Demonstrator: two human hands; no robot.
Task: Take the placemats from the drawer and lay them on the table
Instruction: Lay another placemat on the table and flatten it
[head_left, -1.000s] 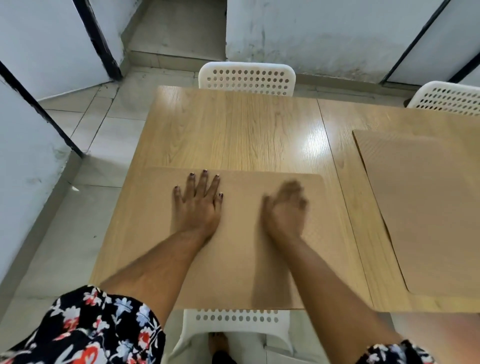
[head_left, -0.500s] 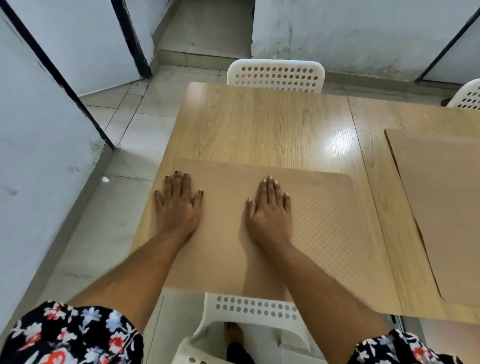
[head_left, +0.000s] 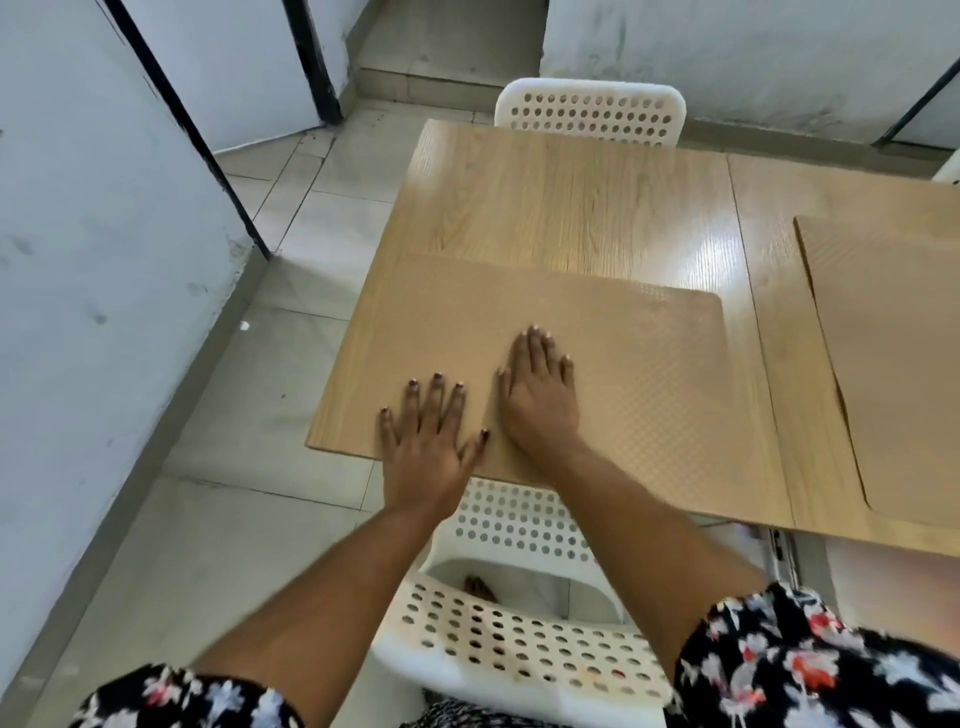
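Both my hands lie flat, palms down, on a tan mat that sits at the near left corner of the wooden worktop. My left hand has its fingers spread and straight; its heel hangs over the near edge of the worktop while the fingers press the mat. My right hand is just beside it, a little farther in, fingers straight and close together on the mat. Neither grip is closed on anything; both are released, flat and pressing.

The mat lies flat, its near edge along the worktop's near edge. Its surface has a fine dotted texture. A second mat of the same colour lies flat to the right, apart from the first, with bare wood between them.

A white perforated chair stands below my arms, and another chair stands at the far side. My sleeves are black with a floral print.

No writing, brand or label can be read on anything.
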